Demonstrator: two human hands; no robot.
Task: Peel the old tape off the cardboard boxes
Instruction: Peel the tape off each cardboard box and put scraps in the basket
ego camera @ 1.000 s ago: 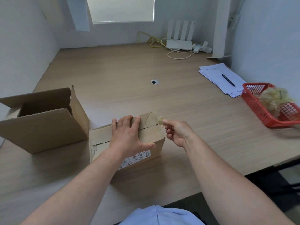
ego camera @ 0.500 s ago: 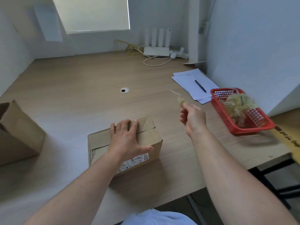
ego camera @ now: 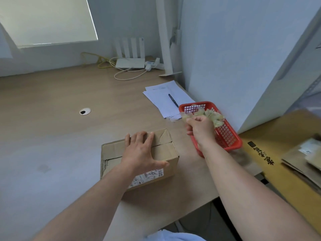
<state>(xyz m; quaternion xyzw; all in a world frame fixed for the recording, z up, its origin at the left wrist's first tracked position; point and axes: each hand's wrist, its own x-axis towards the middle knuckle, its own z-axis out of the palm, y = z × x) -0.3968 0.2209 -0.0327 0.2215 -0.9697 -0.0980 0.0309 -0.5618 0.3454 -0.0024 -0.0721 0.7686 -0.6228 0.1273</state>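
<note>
Cardboard box (ego camera: 112, 150) closed on the bench (ego camera: 52, 119) near its front edge, pinned under the left hand (ego camera: 140, 152) with fingers spread flat across the top flaps. Well apart from it, right hand (ego camera: 199, 129) curled and pinching a peeled tape scrap (ego camera: 185, 116) over the red basket (ego camera: 231, 141), just beside the crumpled tape wad (ego camera: 215, 117) lying in it. Likely thin, light, clingy and easily torn, so best lifted at a loose corner by the box's ragged left edge and pulled low and slow.
</note>
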